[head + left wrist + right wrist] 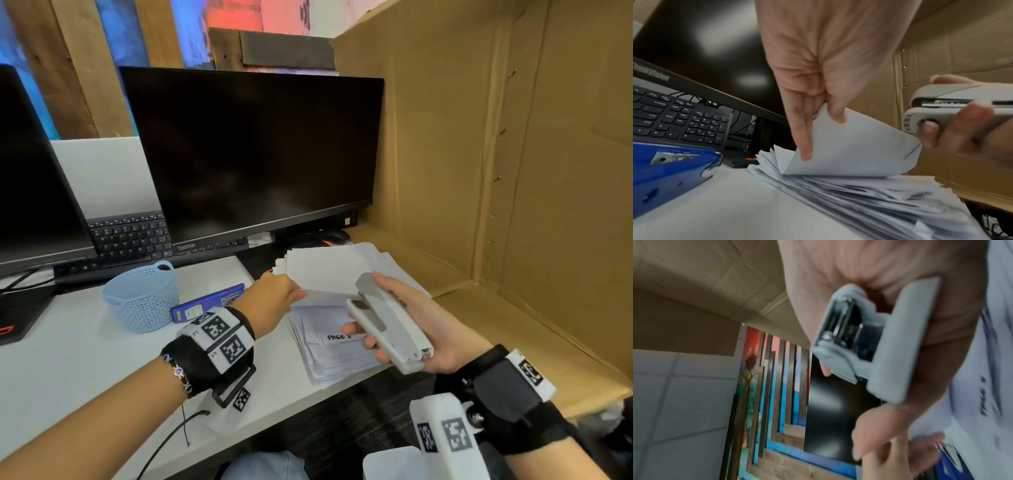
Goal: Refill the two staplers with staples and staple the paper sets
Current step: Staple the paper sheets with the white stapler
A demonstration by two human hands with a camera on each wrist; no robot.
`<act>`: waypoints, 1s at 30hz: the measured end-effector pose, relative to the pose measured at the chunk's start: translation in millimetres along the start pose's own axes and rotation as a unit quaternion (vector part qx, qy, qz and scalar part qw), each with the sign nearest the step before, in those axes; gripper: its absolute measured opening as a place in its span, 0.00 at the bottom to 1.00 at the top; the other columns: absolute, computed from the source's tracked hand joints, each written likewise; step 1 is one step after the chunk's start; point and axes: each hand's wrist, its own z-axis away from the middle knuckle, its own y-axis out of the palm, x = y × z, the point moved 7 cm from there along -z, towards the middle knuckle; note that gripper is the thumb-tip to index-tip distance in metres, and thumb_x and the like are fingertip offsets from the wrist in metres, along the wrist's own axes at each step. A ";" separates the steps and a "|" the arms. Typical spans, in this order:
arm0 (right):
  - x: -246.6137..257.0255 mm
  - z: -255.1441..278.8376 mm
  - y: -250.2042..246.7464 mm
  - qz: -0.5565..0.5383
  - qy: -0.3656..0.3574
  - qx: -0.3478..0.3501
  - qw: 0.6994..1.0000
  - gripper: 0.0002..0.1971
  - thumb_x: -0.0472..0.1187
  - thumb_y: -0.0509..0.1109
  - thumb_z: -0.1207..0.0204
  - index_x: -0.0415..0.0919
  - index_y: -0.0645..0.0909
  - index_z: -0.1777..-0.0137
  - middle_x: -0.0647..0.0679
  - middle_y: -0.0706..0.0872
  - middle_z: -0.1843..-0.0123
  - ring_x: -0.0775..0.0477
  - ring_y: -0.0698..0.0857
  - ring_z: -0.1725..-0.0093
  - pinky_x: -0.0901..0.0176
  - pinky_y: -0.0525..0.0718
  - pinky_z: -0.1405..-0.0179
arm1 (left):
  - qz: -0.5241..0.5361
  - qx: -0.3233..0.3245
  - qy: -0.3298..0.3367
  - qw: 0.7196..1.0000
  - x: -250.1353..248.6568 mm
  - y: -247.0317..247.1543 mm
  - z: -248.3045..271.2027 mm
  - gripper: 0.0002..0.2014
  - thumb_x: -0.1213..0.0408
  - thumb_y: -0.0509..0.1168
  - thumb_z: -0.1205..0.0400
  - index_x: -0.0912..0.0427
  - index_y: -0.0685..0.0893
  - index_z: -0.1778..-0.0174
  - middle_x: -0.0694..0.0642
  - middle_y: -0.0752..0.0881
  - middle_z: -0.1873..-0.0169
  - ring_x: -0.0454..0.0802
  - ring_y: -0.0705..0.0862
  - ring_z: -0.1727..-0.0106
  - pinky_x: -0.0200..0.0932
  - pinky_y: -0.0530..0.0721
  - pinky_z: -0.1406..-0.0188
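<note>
Your left hand (pixel 274 301) pinches the near edge of a thin set of white paper sheets (pixel 849 146), thumb on one side and fingers (pixel 805 146) on the other, so the sheets curl up off the loose fanned pile of white paper (pixel 329 353) lying below your fingertips on the white desk (pixel 68 359). The topmost flat page under the lifted set carries handwritten words beginning "PAGE".

Your right hand (pixel 421 329) curls around a pale grey plastic stapler (pixel 387 322), thumb along its top and fingers wrapped beneath. Its front end points toward your left fingertips and sits just beside the raised paper edge. In the left wrist view the stapler's mouth shows a narrow gap with a metal strip inside; whether staples are loaded cannot be told.

Just behind your left wrist lies a blue metal stapler (pixel 209 301) on the desk, and beyond it a light blue perforated plastic basket (pixel 144 298). Farther past your fingers stand a black monitor (pixel 253 154) and a black keyboard (pixel 130 236). A brown cardboard wall (pixel 513 154) rises beside your right hand.
</note>
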 end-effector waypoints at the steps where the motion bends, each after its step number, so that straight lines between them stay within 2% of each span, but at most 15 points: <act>1: -8.1 -4.0 8.2 0.007 0.018 0.013 1.000 0.29 0.62 0.64 0.23 0.36 0.75 0.37 0.32 0.86 0.48 0.44 0.84 0.72 0.56 0.87 0.75 | -0.021 -0.006 0.002 1.000 1.8 0.6 0.6 0.18 0.58 0.56 0.12 0.69 0.85 0.49 0.65 0.89 0.54 0.58 0.90 0.51 0.49 0.87 0.51; 4: -31.6 -16.0 23.5 0.016 0.061 0.040 0.997 0.29 0.63 0.63 0.22 0.36 0.78 0.39 0.30 0.83 0.37 0.44 0.87 0.71 0.54 0.89 0.73 | -0.048 -0.031 0.009 0.998 1.5 0.0 5.0 0.18 0.59 0.57 0.12 0.69 0.86 0.49 0.65 0.89 0.55 0.58 0.89 0.51 0.47 0.85 0.51; 6: -41.2 -21.9 25.8 0.007 0.074 0.038 0.997 0.33 0.64 0.66 0.25 0.35 0.79 0.34 0.31 0.81 0.30 0.41 0.90 0.64 0.51 0.90 0.70 | -0.067 -0.029 0.020 0.997 -1.2 1.6 10.6 0.16 0.58 0.58 0.13 0.65 0.87 0.46 0.62 0.89 0.53 0.58 0.88 0.49 0.46 0.83 0.50; 8: -43.1 -26.4 23.3 -0.027 0.064 0.017 0.997 0.35 0.63 0.69 0.29 0.35 0.80 0.32 0.32 0.81 0.31 0.37 0.91 0.55 0.49 0.91 0.69 | -0.051 -0.008 0.037 0.998 -2.2 7.6 18.1 0.15 0.57 0.61 0.14 0.62 0.88 0.43 0.60 0.89 0.51 0.58 0.88 0.50 0.48 0.84 0.48; 11: -39.8 -27.3 23.9 -0.088 0.043 0.012 0.995 0.29 0.63 0.70 0.30 0.35 0.85 0.45 0.32 0.83 0.35 0.34 0.90 0.47 0.47 0.92 0.68 | 0.014 0.010 0.046 0.999 -1.4 14.0 27.7 0.13 0.57 0.64 0.16 0.60 0.89 0.44 0.58 0.91 0.54 0.53 0.88 0.54 0.48 0.85 0.50; 13: -37.7 -25.8 23.7 -0.107 0.037 0.011 0.994 0.29 0.63 0.70 0.29 0.35 0.84 0.44 0.31 0.83 0.32 0.33 0.90 0.46 0.46 0.92 0.67 | 0.060 0.035 0.029 0.997 2.0 16.7 30.9 0.13 0.53 0.66 0.18 0.57 0.91 0.53 0.52 0.88 0.67 0.47 0.84 0.66 0.42 0.83 0.63; 15: -34.3 -24.4 21.5 -0.098 0.027 0.000 0.995 0.30 0.63 0.69 0.29 0.36 0.83 0.42 0.29 0.83 0.32 0.36 0.92 0.52 0.48 0.91 0.68 | 0.086 0.042 -0.009 0.995 7.5 14.6 33.1 0.22 0.46 0.63 0.18 0.55 0.82 0.75 0.51 0.74 0.79 0.45 0.72 0.77 0.41 0.72 0.74; 16: -32.0 -23.3 21.3 -0.087 0.022 -0.003 0.996 0.30 0.63 0.69 0.29 0.35 0.85 0.43 0.29 0.83 0.32 0.39 0.92 0.59 0.49 0.91 0.68 | 0.104 0.037 -0.030 0.993 12.4 13.2 33.4 0.26 0.44 0.61 0.17 0.56 0.74 0.79 0.52 0.73 0.80 0.46 0.75 0.76 0.45 0.76 0.73; 17: -30.1 -22.6 21.2 -0.081 0.018 0.000 0.997 0.31 0.64 0.69 0.29 0.33 0.87 0.45 0.30 0.83 0.32 0.42 0.91 0.66 0.50 0.91 0.68 | 0.125 0.025 -0.050 0.991 18.6 10.8 33.2 0.28 0.43 0.59 0.17 0.57 0.71 0.79 0.53 0.78 0.78 0.49 0.83 0.71 0.51 0.83 0.66; 19: -27.7 -21.9 20.8 -0.090 0.016 0.006 0.996 0.33 0.64 0.68 0.28 0.31 0.86 0.43 0.31 0.82 0.31 0.44 0.88 0.72 0.51 0.92 0.66 | 0.157 0.003 -0.076 0.985 25.6 6.3 35.2 0.27 0.46 0.57 0.15 0.63 0.74 0.74 0.59 0.90 0.66 0.49 0.91 0.55 0.56 0.87 0.49; 21: -26.0 -21.8 19.4 -0.102 0.008 0.013 0.995 0.36 0.65 0.68 0.28 0.32 0.83 0.36 0.31 0.81 0.30 0.44 0.89 0.71 0.51 0.92 0.65 | 0.192 -0.021 -0.094 0.977 28.8 3.4 37.0 0.27 0.49 0.56 0.14 0.71 0.80 0.66 0.65 0.91 0.57 0.45 0.90 0.49 0.56 0.86 0.44; 24: -22.0 -20.5 18.7 -0.096 -0.009 0.020 0.995 0.39 0.66 0.68 0.29 0.36 0.80 0.29 0.31 0.79 0.28 0.41 0.92 0.60 0.49 0.92 0.63 | 0.256 -0.022 -0.121 0.959 35.9 5.3 40.4 0.25 0.53 0.58 0.14 0.76 0.85 0.56 0.63 0.90 0.52 0.49 0.89 0.46 0.56 0.86 0.42; 27: -21.0 -18.4 21.4 -0.097 -0.011 0.019 0.995 0.38 0.67 0.66 0.29 0.38 0.80 0.29 0.30 0.80 0.29 0.37 0.92 0.52 0.49 0.92 0.66 | 0.267 0.000 -0.131 0.955 43.6 9.3 45.1 0.16 0.59 0.64 0.16 0.64 0.89 0.63 0.58 0.88 0.59 0.61 0.89 0.47 0.58 0.86 0.44; 28: -21.6 -18.3 22.5 -0.101 -0.010 0.016 0.995 0.37 0.67 0.66 0.29 0.38 0.81 0.29 0.31 0.82 0.32 0.36 0.92 0.51 0.48 0.92 0.67 | 0.267 0.002 -0.136 0.954 44.1 9.3 47.0 0.12 0.61 0.66 0.17 0.62 0.90 0.62 0.57 0.88 0.58 0.62 0.88 0.47 0.56 0.87 0.44; 30: -23.2 -18.6 25.0 -0.108 -0.016 0.002 0.994 0.36 0.66 0.67 0.28 0.38 0.81 0.30 0.34 0.86 0.39 0.35 0.92 0.51 0.47 0.93 0.64 | 0.284 -0.002 -0.146 0.948 43.1 9.4 50.1 0.09 0.66 0.70 0.20 0.65 0.90 0.47 0.57 0.89 0.47 0.57 0.88 0.45 0.46 0.88 0.45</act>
